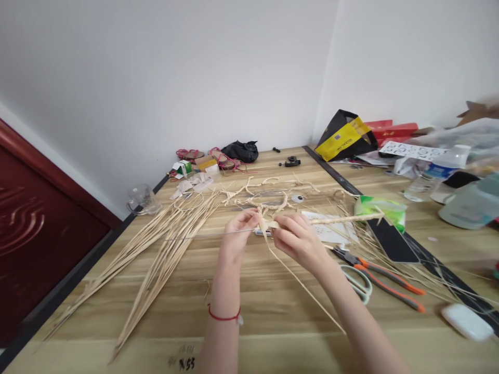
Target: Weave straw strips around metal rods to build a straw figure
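Above the middle of the wooden table, both my hands are closed on one piece. My left hand [239,234] pinches near a thin metal wire [206,235], which sticks out to the left. Fingers of my right hand [298,240] are bent round the straw-wrapped wire stem [346,219], whose covered length reaches right to a forked end. Between the hands a pale straw strip [304,286] is folded over the wire, and its tail slants down to the right. Fingertips hide the exact grip. Behind them lie branching straw-wrapped pieces [251,184].
Long straw bundles [167,259] spread at left, near a glass mug [143,199]. On the right are orange-handled pliers [385,280], scissors [362,285], a black phone [392,241], a white case [467,321] and a water bottle [436,174]. A black-and-yellow bag [345,137] stands behind.
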`<state>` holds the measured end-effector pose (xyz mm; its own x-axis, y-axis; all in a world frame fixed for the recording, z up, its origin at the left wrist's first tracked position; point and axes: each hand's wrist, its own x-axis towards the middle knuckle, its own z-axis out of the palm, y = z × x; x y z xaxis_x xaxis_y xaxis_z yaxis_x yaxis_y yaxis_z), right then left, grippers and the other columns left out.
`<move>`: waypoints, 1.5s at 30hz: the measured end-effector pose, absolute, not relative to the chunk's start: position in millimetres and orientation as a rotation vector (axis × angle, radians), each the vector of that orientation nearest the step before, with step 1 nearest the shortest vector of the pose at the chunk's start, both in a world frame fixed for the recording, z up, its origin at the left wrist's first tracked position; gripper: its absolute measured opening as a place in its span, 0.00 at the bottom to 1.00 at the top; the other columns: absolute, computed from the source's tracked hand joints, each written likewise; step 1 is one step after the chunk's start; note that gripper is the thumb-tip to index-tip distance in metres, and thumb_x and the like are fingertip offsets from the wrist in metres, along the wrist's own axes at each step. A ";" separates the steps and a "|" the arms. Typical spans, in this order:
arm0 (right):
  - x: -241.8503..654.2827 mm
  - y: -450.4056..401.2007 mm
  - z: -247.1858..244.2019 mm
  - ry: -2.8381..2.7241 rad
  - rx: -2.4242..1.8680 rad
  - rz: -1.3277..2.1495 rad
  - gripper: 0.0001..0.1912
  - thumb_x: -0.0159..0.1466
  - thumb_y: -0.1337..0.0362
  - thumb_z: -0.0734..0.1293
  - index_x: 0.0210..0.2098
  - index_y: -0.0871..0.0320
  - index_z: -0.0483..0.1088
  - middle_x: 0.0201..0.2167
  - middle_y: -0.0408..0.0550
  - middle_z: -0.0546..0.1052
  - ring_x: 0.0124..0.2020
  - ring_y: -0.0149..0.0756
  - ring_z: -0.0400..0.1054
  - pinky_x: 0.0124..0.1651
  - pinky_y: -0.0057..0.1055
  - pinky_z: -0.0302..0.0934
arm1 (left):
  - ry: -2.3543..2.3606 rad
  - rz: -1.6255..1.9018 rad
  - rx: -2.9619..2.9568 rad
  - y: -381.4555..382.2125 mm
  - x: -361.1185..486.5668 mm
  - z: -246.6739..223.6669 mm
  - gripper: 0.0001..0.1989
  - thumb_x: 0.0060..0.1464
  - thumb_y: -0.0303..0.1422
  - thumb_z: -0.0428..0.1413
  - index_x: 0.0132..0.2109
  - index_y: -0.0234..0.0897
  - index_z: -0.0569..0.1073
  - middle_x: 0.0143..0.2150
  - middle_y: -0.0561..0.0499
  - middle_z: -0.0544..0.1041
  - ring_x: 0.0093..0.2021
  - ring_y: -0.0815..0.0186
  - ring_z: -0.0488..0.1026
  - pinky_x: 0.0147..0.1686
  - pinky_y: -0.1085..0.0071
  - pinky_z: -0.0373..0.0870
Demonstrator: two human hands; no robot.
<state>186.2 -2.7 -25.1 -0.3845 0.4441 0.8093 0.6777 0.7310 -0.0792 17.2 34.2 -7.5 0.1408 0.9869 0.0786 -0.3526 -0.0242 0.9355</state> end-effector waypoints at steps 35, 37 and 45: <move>175.6 6.9 -38.2 -2.051 -0.979 -0.307 0.03 0.66 0.69 0.62 0.35 0.56 0.67 0.45 0.55 0.72 0.44 0.43 0.63 0.46 0.41 0.60 | 0.833 1.202 0.982 46.7 15.6 -9.7 0.19 0.33 0.39 0.71 0.26 0.32 0.72 0.21 0.57 0.69 0.20 0.78 0.62 0.21 0.80 0.59; 175.2 6.5 -38.1 -2.062 -0.985 -0.309 0.03 0.65 0.69 0.62 0.35 0.56 0.67 0.45 0.55 0.72 0.44 0.43 0.63 0.46 0.41 0.60 | 0.846 1.200 0.996 45.6 16.3 -8.9 0.19 0.34 0.39 0.70 0.26 0.32 0.71 0.22 0.57 0.70 0.21 0.76 0.64 0.22 0.80 0.61; 174.9 5.6 -35.7 -2.098 -0.981 -0.304 0.04 0.65 0.69 0.62 0.35 0.56 0.67 0.46 0.55 0.72 0.44 0.43 0.62 0.46 0.41 0.60 | 0.860 1.179 1.038 48.0 12.2 -7.8 0.19 0.33 0.39 0.71 0.27 0.32 0.72 0.23 0.55 0.72 0.24 0.73 0.68 0.26 0.77 0.67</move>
